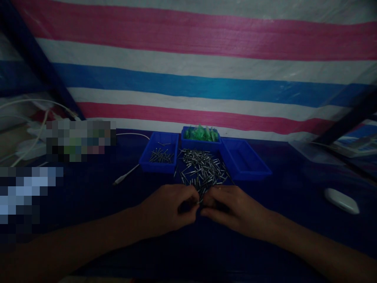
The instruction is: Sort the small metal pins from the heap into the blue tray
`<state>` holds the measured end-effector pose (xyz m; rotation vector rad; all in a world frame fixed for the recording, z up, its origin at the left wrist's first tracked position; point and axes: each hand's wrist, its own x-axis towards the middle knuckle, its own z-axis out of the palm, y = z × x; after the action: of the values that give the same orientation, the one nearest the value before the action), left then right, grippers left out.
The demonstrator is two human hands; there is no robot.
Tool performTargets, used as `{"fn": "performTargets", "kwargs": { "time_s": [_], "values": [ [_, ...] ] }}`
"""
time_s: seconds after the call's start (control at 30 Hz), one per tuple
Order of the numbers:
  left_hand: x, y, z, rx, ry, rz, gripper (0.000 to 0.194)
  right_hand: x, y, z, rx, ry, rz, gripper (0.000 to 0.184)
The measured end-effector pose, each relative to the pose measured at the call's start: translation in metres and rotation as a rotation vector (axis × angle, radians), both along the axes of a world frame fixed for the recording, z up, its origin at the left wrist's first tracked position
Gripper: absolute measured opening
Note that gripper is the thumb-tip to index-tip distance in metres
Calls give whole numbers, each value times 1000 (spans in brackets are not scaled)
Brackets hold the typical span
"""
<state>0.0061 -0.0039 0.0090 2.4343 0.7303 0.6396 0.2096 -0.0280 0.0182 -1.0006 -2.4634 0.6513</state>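
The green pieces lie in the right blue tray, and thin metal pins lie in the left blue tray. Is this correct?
Not quite: the green pieces are in the middle blue tray, at the back, not in the right one. The head view shows this. Thin metal pins do lie in the left blue tray.

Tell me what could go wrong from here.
The left hand and right hand work right at the near edge of the loose metal pin pile, so a knock could scatter it. The white cable runs close to the left blue tray and might snag if that tray is moved.
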Motion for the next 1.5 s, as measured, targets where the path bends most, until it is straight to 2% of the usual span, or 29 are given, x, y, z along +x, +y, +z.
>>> {"fn": "performTargets", "kwargs": {
  "time_s": [0.17,0.5,0.67,0.8,0.97,1.1,1.27,1.37,1.5],
  "values": [
    [0,1,-4,127,53,-62,5,-1,0,0,-3,-33,34,13],
    [-4,5,3,164,50,-36,8,3,3,3,13,-27,-26,17],
    [-2,4,3,218,-55,-33,13,1,4,1,32,-77,41,20],
    [1,2,2,224,-45,-89,14,-1,2,-1,51,-90,93,25],
    [0,0,3,233,-58,-99,11,-2,1,-2,63,-95,92,24],
    [-1,0,4,242,-36,-81,11,0,3,-2,77,-111,65,22],
    [-2,2,5,277,-34,4,9,3,3,1,100,-82,-3,18],
    [-2,2,2,243,29,28,8,3,2,2,149,-28,-13,17],
    [-2,-1,-3,137,136,-52,9,1,0,1,249,-4,61,18]
  ]
}}
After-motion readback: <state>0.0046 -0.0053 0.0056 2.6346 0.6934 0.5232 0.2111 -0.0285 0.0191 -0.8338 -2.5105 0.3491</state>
